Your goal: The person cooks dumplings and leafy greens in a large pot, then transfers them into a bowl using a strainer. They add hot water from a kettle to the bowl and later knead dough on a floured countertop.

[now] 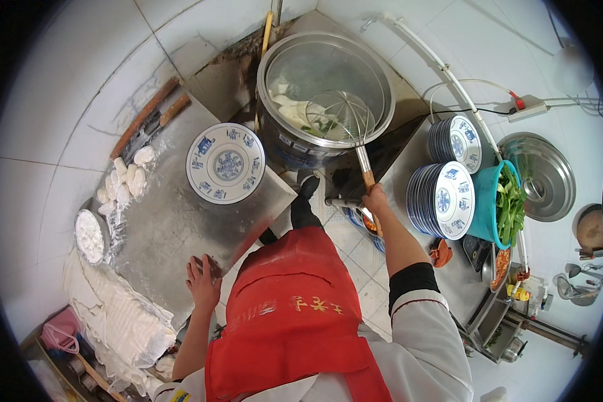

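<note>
My right hand (376, 199) grips the wooden handle of a wire mesh strainer (340, 114). The strainer's basket lies inside a big steel pot (388, 100), over pale wide noodles (287, 106) and some green leaves in cloudy, steaming liquid. With fingers spread, my left hand (204, 284) rests on the near edge of a steel worktable (166, 246) and holds nothing. A white bowl with blue figures (226, 163) stands on that table, between my left hand and the pot; nothing is in it.
Dough pieces (125, 181), a bowl of flour (89, 236) and rolling pins (145, 118) line the left wall. Stacked patterned bowls (439, 200) and a teal basin (485, 203) of leafy greens (511, 206) stand on the right counter. A steel lid (550, 176) leans behind them.
</note>
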Demonstrator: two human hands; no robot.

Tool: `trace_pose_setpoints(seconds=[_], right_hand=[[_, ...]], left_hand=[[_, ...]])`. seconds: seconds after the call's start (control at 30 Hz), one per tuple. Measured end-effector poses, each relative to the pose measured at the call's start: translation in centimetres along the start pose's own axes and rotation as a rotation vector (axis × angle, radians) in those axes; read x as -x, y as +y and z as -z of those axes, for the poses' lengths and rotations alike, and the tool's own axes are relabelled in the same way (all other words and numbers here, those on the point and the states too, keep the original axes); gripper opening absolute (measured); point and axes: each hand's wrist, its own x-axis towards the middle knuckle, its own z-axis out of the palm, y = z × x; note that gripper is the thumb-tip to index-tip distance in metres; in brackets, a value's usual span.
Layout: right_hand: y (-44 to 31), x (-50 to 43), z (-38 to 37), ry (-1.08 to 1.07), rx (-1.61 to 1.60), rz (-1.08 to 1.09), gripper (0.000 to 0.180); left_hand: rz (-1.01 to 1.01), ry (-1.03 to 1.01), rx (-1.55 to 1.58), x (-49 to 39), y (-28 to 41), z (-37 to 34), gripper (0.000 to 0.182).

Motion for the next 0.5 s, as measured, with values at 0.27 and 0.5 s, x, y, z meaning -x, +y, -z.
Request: trace_pose_setpoints(seconds=[0.27,0.5], right_hand=[[0.45,-0.67,-0.41,-0.013,0.015,-0.032,0.051],[0.63,-0.78,-0.42,-0.005,0.006,-0.013,0.052]], left_hand=[[-0.009,0.02,-0.011,0.2,0.01,0.16,0.101],[0.0,0.024,-0.014,0.17,0.06,-0.03,0.1]])
